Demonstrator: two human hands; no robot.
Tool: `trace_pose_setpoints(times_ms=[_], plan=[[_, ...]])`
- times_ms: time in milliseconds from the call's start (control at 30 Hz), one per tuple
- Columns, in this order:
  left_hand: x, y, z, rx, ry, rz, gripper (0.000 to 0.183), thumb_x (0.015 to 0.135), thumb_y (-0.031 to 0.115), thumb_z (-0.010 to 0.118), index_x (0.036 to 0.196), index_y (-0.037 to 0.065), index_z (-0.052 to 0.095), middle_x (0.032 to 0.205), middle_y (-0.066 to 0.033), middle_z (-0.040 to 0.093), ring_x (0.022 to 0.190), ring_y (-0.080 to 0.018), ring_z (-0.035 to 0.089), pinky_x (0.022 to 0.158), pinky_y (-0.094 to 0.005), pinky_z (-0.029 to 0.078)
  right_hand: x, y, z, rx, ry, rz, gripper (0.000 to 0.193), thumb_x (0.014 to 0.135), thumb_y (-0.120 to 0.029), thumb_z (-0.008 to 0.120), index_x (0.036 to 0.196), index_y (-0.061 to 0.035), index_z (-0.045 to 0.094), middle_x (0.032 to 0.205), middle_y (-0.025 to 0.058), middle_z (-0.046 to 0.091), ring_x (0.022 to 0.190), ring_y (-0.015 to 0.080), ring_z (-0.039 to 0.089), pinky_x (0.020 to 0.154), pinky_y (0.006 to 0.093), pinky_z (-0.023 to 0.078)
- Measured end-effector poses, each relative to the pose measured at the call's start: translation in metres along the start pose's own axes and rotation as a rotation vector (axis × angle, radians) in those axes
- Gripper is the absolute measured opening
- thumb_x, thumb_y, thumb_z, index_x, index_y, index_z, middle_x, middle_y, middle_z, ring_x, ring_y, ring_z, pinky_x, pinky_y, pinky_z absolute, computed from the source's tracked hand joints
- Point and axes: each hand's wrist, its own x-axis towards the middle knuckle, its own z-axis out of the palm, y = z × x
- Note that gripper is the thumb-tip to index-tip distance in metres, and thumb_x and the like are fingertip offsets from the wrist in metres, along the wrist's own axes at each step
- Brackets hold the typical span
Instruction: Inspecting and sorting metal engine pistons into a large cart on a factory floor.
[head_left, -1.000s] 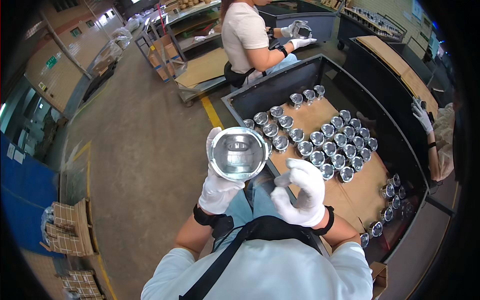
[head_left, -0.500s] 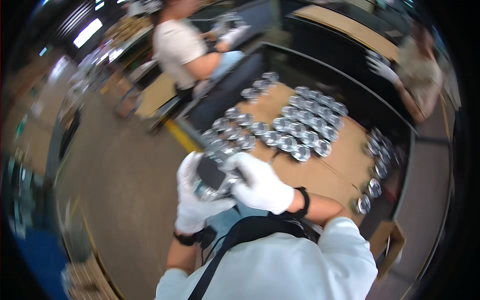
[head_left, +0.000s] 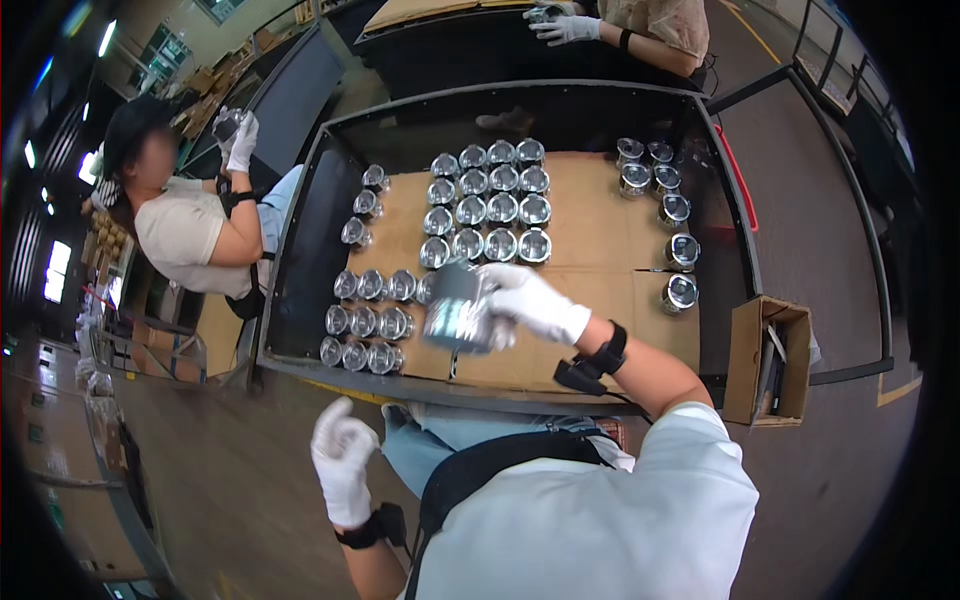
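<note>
My right hand [head_left: 530, 303] in a white glove is closed round a shiny metal piston [head_left: 462, 318] with a dark grey face. The piston is tilted above the near part of the cardboard-lined bin and looks slightly blurred. My left hand [head_left: 343, 462], also gloved, is outside the bin near its front edge. Its fingers are loosely curled and apart, with nothing in them. Below the held piston and to its left stand several pistons [head_left: 367, 321] in short rows. A larger block of pistons [head_left: 502, 210] fills the middle, and a further line [head_left: 674, 209] runs along the right side.
The bin's dark metal rim [head_left: 560, 84] surrounds the cardboard [head_left: 600, 240]. At its right front corner hangs an open cardboard box [head_left: 745, 370]. One co-worker [head_left: 190, 235] sits at the left holding a part; another person's gloved hand [head_left: 567, 30] is across the far side.
My left hand has let go of the piston and dropped to the left. My right hand alone now carries it over the bin. The view has turned, showing the bin more squarely.
</note>
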Motion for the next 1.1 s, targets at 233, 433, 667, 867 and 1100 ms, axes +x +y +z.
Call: trace_pose_setpoints(times_ms=[233,433,667,867,1100], plan=[[-0.079,-0.005,-0.007,0.256,-0.581,-0.265,0.048,0.066,-0.018,0.060,0.106,0.007,0.072,0.132,-0.0137,0.051,0.127,-0.0276,0.050,0.105,-0.0370,0.040,0.004,0.077,-0.144,-0.513,0.672,0.204,0.020,0.088,-0.022,0.062,0.101,-0.0061,0.066,0.080,0.0071,0.068,0.059,0.0151,0.065,0.050,0.0297,0.054],[-0.106,-0.016,-0.014,0.483,-0.507,-0.036,0.044,0.059,-0.014,0.063,0.097,0.008,0.072,0.122,-0.0127,0.052,0.113,-0.0263,0.055,0.096,-0.0344,0.045,-0.020,0.170,-0.237,-1.070,1.042,0.262,0.028,0.075,-0.031,0.072,0.088,-0.0070,0.068,0.090,0.0155,0.071,0.087,0.0336,0.068,0.082,0.0419,0.053],[-0.110,-0.018,-0.020,0.404,-0.496,-0.181,0.039,0.058,-0.012,0.069,0.093,0.006,0.071,0.110,-0.0086,0.052,0.107,-0.0204,0.055,0.079,-0.0279,0.043,-0.013,0.173,-0.289,-1.085,1.094,0.440,0.035,0.074,-0.031,0.077,0.101,-0.0098,0.072,0.097,0.0161,0.073,0.096,0.0331,0.070,0.088,0.0378,0.055],[-0.141,0.018,-0.015,0.303,-0.170,-0.067,0.019,0.086,0.017,0.072,0.095,0.004,0.062,0.107,-0.0187,0.060,0.097,-0.0304,0.060,0.084,-0.0400,0.047,0.006,0.135,-0.324,-1.264,0.880,0.356,0.019,0.088,-0.021,0.065,0.104,-0.0128,0.071,0.100,0.0093,0.072,0.093,0.0288,0.069,0.085,0.0409,0.055],[-0.171,0.038,0.013,0.323,-0.139,-0.280,0.033,0.074,-0.009,0.074,0.098,0.006,0.058,0.107,-0.0169,0.060,0.095,-0.0305,0.059,0.083,-0.0396,0.047,0.031,0.130,-0.403,-1.252,1.099,0.473,0.051,0.079,-0.039,0.079,0.115,-0.0036,0.070,0.117,0.0227,0.069,0.110,0.0388,0.066,0.096,0.0417,0.053]])
